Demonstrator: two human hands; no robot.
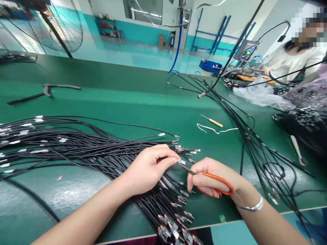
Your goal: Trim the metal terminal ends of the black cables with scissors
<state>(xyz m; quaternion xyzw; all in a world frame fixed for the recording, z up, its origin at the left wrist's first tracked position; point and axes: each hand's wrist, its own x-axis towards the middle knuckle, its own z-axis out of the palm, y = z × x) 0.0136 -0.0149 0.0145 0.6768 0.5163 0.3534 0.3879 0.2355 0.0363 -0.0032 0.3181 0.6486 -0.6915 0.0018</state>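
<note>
My left hand (150,166) is closed in a pinch on the metal terminal (181,161) at the end of one black cable. My right hand (212,178) grips orange-handled scissors (217,185), whose blade tips touch that terminal. Under both hands lies a large bundle of black cables (84,149) with metal terminals, fanning from the left edge to the near table edge on the green table (127,98).
Pliers (47,90) lie far left. A wooden-handled awl (213,121) and a white tie (217,130) sit mid-table. More black cables (252,143) run along the right. A plastic bag (258,93) and another person (293,59) are at the far right. A fan (56,23) stands behind.
</note>
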